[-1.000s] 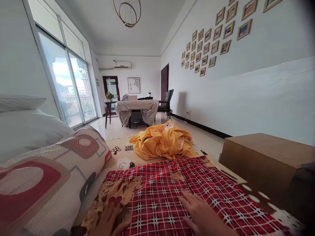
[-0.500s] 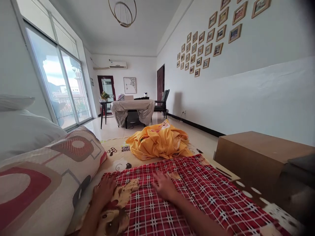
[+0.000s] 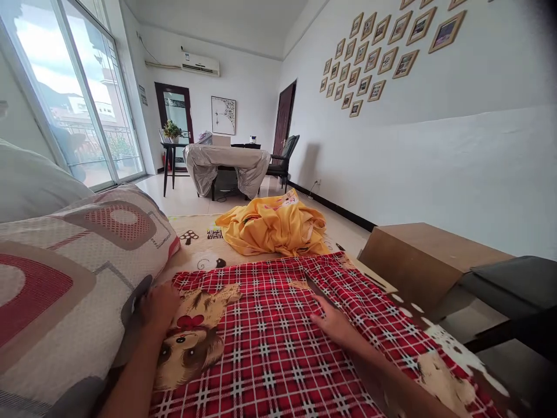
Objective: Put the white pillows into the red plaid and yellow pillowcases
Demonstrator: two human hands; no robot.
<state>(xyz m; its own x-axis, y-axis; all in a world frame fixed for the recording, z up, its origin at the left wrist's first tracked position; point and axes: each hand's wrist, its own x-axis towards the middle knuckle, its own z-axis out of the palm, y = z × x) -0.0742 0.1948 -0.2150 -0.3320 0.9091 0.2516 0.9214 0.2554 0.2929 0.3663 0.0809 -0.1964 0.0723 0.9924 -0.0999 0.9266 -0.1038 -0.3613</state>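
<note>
A red plaid blanket [image 3: 278, 348] with a cartoon dog print lies spread over the bed in front of me. My left hand [image 3: 160, 305] is at its far left corner, close against a patterned pillow [image 3: 100, 284]. Those fingers look curled, and what is under them is hidden. On the plaid near the right side rests my right hand [image 3: 333, 319], fingers and thumb apart, holding nothing. A fold runs through the cloth beyond it. Past the blanket's far edge a yellow cloth [image 3: 274, 226] sits in a crumpled heap.
A brown box-shaped piece of furniture [image 3: 418, 249] stands right of the bed, with a dark grey item [image 3: 517, 287] beside it. Farther off are a covered table [image 3: 226, 155], a chair [image 3: 285, 157] and a sliding glass door [image 3: 82, 104] on the left.
My view has tilted down. My left hand has shifted left to the blanket's edge and its fingers have curled. My right hand has slid right across the plaid, which looks flatter.
</note>
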